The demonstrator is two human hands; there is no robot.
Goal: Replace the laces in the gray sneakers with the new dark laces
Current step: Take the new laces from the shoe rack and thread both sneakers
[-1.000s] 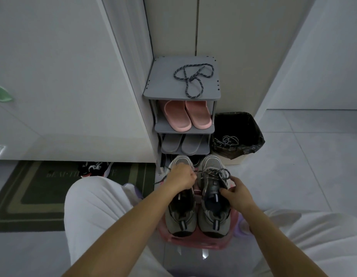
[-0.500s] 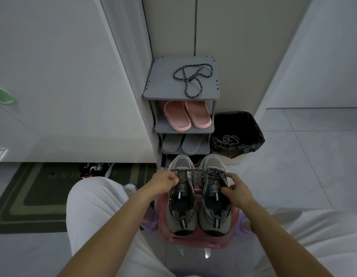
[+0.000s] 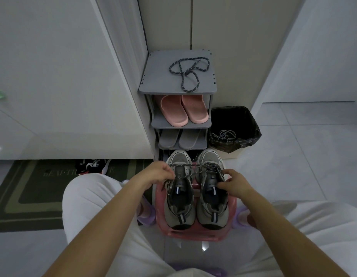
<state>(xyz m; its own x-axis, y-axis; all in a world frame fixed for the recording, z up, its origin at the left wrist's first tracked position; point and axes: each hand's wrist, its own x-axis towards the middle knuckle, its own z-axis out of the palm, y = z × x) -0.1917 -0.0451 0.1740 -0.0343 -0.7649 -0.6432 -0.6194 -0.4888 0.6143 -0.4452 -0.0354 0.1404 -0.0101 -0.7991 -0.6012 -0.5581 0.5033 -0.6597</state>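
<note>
The gray shoe rack is topped by a spare lace. On the pink stool the gray sneakers are set. A dark lace stretched across both is clamped in the grip of the left hand and pinched in that of the right hand

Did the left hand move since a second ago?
Yes. The left hand slid leftward, off the top of the left sneaker to its outer edge, pinching the dark lace. The right hand grips the right sneaker.
</note>
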